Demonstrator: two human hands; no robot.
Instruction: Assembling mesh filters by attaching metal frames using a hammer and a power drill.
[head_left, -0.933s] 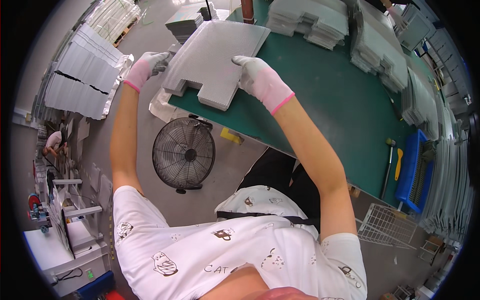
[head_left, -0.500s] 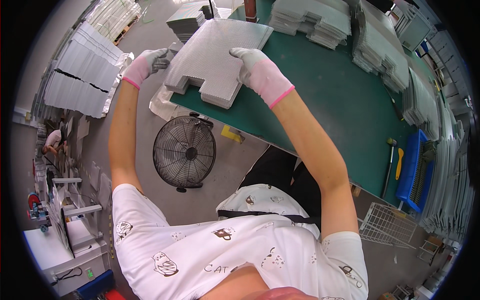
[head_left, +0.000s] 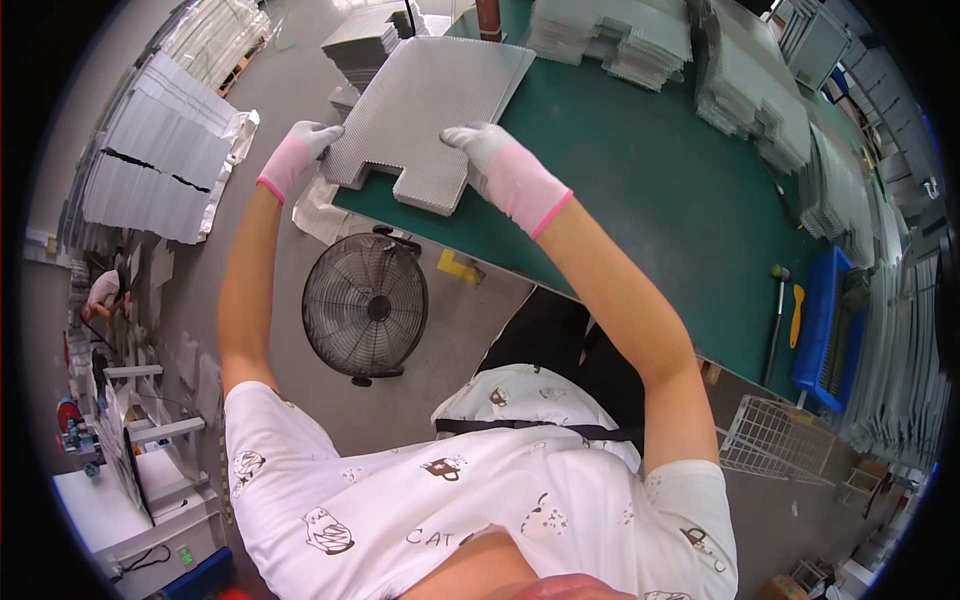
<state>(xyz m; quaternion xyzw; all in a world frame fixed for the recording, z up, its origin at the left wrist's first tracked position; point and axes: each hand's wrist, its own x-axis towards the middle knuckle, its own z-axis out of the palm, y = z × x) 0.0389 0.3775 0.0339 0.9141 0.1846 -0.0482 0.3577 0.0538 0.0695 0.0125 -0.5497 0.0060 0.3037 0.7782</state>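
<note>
A notched, silver-grey sheet with a fine mesh-like texture (head_left: 420, 105) lies at the far left part of the green table, with a layered edge below it that suggests a few stacked sheets. My left hand (head_left: 300, 152), in a white and pink glove, closes at the stack's left edge, its fingers bent against it. Over the right side reaches my right hand (head_left: 500, 165), gloved alike. Its fingers are drawn together, the tips on the top face and the rest by the right edge; the underside of this grip is hidden.
Further stacks of notched sheets (head_left: 610, 45) stand along the table's (head_left: 640, 200) far and right sides. A mallet (head_left: 776, 320), an orange-handled tool (head_left: 797, 315) and a blue bin (head_left: 822, 330) lie at right. A black floor fan (head_left: 365, 308) stands near the table's left corner. Someone bends over at far left.
My left hand has come nearer to me, its fingers going from stretched out to bent at the sheet's edge. My right hand has shifted slightly left and nearer. The view has tilted a little.
</note>
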